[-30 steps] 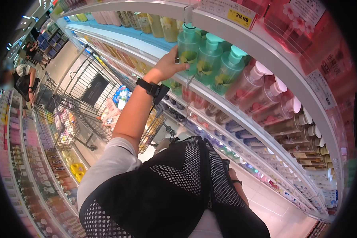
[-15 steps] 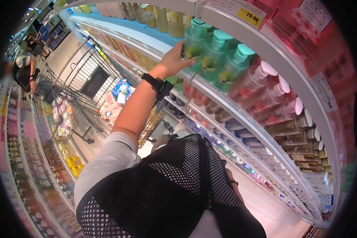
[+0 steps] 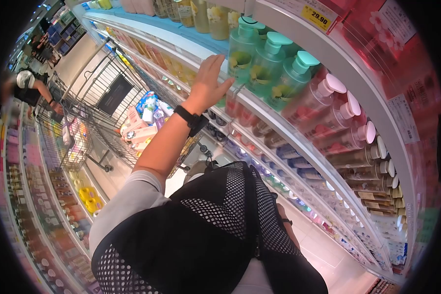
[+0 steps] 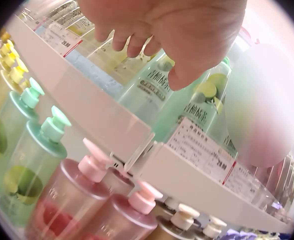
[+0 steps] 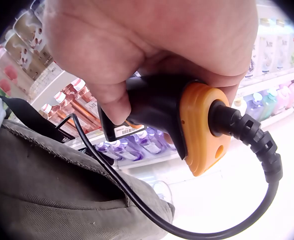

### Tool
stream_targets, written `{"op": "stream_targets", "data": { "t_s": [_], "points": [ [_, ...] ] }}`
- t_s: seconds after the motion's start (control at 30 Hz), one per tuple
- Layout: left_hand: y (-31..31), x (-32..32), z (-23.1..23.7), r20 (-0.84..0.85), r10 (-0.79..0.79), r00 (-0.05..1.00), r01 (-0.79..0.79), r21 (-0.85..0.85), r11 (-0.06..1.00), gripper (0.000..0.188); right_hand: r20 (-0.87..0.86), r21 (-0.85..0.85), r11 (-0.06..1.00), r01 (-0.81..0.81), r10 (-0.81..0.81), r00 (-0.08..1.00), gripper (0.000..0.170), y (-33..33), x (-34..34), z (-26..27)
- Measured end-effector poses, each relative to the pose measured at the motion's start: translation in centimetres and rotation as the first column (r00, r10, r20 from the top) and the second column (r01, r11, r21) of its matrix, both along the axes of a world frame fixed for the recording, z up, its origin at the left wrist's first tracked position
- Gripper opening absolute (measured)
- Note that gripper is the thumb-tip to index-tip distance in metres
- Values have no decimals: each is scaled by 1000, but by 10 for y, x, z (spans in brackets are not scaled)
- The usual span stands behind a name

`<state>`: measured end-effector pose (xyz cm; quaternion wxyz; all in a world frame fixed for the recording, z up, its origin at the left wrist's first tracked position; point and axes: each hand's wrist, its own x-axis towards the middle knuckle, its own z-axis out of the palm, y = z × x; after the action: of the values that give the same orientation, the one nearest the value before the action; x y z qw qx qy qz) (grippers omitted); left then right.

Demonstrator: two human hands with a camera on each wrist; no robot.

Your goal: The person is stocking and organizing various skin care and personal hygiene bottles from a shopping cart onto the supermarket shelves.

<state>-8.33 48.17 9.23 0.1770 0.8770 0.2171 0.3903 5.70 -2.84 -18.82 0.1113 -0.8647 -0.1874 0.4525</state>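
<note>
My left hand (image 3: 208,84) is beside the front green pump bottle (image 3: 242,51) on the shelf, its fingers straight and its thumb spread, holding nothing. In the left wrist view, its palm (image 4: 187,30) overlaps the tops of green bottles (image 4: 152,90) printed with citrus fruit. Farther right on that shelf stand pink pump bottles (image 3: 308,105). A corded black-and-orange handheld device (image 5: 202,127) with a barcode label is gripped by my right hand (image 5: 152,45). Most of that hand is hidden behind the black vest in the head view.
Price labels (image 4: 202,147) line the shelf edge. A wire shopping cart (image 3: 115,93) holding packaged goods stands left of my arm, with a second cart (image 3: 66,137) beyond it. Another person (image 3: 32,88) is next to that cart. A grey bag (image 5: 62,175) hangs below my right hand.
My left hand has let go of the front green bottle and drawn slightly back to the left, its fingers straightening. The bottle stays on the shelf.
</note>
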Motion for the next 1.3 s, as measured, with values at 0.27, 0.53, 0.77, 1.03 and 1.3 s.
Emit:
{"op": "stream_targets", "data": {
  "t_s": [0.27,0.53,0.77,1.03,1.3],
  "points": [
    [-20,-5,-28,-96,84,992,-63,204,977,59,16,78,991,113,-114,993,36,17,-12,47],
    [-18,-1,-38,-38,51,998,-44,160,986,66,-4,77,992,100,-100,995,37,5,-10,9],
    [-18,-1,-41,-10,42,999,-40,144,989,67,-59,43,995,93,-91,994,44,10,-14,19],
    [-21,-5,-47,-81,131,988,-115,182,977,69,9,-16,992,-124,124,992,48,-1,7,-42],
    [-51,-63,-82,-184,187,965,-186,24,982,69,-8,-25,963,-268,268,964,47,20,28,-15]
  ]
}}
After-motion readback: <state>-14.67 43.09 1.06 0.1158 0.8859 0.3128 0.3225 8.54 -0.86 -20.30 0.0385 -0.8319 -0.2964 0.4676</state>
